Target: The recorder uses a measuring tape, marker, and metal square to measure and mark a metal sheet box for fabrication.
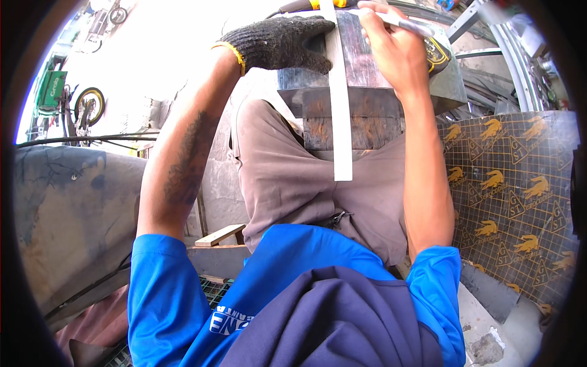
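A long, narrow white strip (341, 122) with a grey side edge runs from the top of the view down over my lap. It lies across a shiny sheet-metal surface (361, 52) on a block in front of me. My left hand (284, 43), in a black knit glove with a yellow cuff, holds the strip's left edge, thumb and fingers against it. My bare right hand (391, 46) pinches a silver-and-white marker pen (416, 26), its front end near the strip's upper part. A yellow-and-black tape measure (437, 55) sits just beyond my right wrist.
An orange-and-black tool (302, 6) lies at the far edge. Metal lengths (513, 58) are piled at the right, above a dark printed panel (507, 202). A grey sheet-like surface (79, 214) stands at my left. Parked two-wheelers (88, 107) are at the far left.
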Tool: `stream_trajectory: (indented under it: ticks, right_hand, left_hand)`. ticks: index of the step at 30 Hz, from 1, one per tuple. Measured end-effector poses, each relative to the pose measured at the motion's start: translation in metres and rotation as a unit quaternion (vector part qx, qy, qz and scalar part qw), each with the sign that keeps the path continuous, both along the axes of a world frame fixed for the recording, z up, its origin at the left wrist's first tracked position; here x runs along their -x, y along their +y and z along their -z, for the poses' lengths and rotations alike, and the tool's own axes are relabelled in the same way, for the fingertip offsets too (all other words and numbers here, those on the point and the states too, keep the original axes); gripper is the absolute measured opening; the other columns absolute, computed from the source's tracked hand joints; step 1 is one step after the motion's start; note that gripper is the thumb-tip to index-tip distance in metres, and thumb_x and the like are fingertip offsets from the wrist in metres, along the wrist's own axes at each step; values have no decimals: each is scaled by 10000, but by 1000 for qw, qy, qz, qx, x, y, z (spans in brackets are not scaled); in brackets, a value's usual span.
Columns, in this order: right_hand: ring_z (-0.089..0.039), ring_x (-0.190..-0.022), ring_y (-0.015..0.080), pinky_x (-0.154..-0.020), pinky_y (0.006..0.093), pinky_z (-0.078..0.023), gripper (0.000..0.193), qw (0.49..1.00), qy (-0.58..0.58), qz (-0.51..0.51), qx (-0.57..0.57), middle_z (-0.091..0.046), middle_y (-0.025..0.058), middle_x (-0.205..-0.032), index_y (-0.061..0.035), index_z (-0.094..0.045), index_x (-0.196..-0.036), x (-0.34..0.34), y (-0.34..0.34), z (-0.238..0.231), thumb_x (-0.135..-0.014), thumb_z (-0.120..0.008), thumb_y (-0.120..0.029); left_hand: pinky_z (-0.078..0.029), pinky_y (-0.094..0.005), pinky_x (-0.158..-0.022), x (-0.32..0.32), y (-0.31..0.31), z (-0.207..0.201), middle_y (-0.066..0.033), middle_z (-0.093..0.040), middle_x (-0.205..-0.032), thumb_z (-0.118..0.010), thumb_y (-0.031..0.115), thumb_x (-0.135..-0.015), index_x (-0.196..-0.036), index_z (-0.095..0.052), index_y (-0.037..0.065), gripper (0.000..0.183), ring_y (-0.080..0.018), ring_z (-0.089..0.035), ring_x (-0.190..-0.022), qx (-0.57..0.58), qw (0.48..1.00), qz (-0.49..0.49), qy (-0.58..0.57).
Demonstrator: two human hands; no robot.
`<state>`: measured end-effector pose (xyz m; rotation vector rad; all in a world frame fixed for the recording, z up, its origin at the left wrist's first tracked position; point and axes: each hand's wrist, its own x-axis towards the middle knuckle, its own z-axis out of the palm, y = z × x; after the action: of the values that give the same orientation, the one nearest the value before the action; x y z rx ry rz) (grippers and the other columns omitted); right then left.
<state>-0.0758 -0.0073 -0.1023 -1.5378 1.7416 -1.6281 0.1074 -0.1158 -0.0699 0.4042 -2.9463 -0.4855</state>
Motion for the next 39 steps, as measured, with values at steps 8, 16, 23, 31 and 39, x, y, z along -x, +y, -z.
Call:
stream_trajectory:
  ticks: [8, 16, 23, 31, 39]
  right_hand:
    - [-696, -1042, 395, -893, 435, -531, 395, 995, 96, 16, -11, -727, 239, -1106, -3, -694, -1177, 9, -33, 23, -1012, -599, -349]
    - [-707, -977, 396, -828, 457, -538, 349, 996, 72, 20, -44, -722, 243, -1027, -12, -679, -1125, 11, -43, 24, -1012, -579, -327]
    - [-704, -930, 405, -784, 470, -534, 346, 994, 85, 7, -68, -711, 249, -991, -12, -646, -1130, 12, -47, 20, -1014, -569, -329]
    - [-698, -939, 425, -791, 473, -537, 361, 994, 82, 7, -72, -705, 258, -998, -5, -626, -1131, 10, -46, 14, -1000, -582, -338]
    - [-701, -967, 438, -811, 482, -543, 377, 989, 116, 30, -87, -706, 294, -1007, 3, -636, -1153, 11, -36, 6, -983, -602, -331]
  left_hand:
    - [-487, -405, -739, -4, 2, -1, -121, -582, -840, -830, 309, -821, -940, -587, 10, 402, -265, -571, -795, -43, 999, -28, -18]
    - [-483, -403, -727, 0, 6, -11, -121, -583, -835, -826, 304, -824, -925, -592, 20, 382, -260, -567, -789, -17, 1000, 0, -9]
    - [-486, -399, -737, 1, 5, -8, -111, -582, -839, -821, 328, -836, -925, -593, 29, 386, -258, -568, -803, -44, 998, -37, -39]
    - [-490, -401, -750, 0, 6, -8, -117, -587, -854, -817, 353, -845, -937, -593, 28, 406, -259, -573, -818, -37, 998, -33, -44]
    - [-488, -406, -759, -1, 4, -6, -114, -562, -858, -799, 392, -872, -996, -576, 29, 444, -250, -548, -816, -32, 997, -34, -58]
